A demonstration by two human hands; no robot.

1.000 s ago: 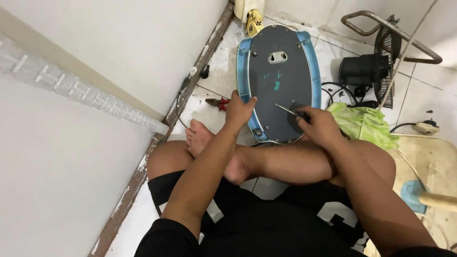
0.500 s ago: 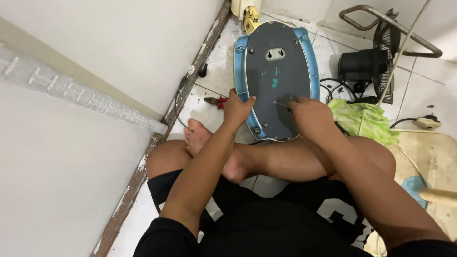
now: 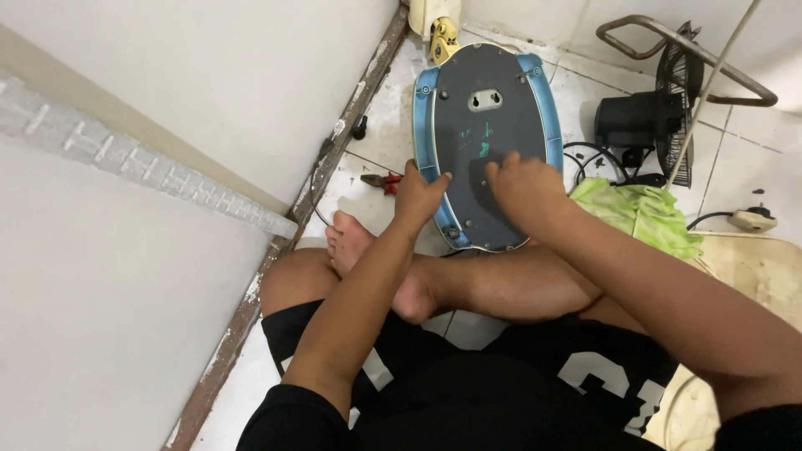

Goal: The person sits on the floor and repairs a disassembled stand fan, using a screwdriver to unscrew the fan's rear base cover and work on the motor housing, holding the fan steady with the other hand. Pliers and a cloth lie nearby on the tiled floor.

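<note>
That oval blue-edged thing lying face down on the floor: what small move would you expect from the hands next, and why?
Probably the right hand shifts along to a neighbouring screw on the dark back panel. It rests flat on that panel, which has small screws around its rim, while the left hand grips the blue edge to steady it. Whether the right hand holds a tool cannot be seen.

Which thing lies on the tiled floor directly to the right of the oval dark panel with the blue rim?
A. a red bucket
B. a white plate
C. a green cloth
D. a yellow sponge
C: a crumpled green cloth lies on the floor tiles just right of the oval dark panel, in front of the black fan, while the right hand rests on the panel.
</note>
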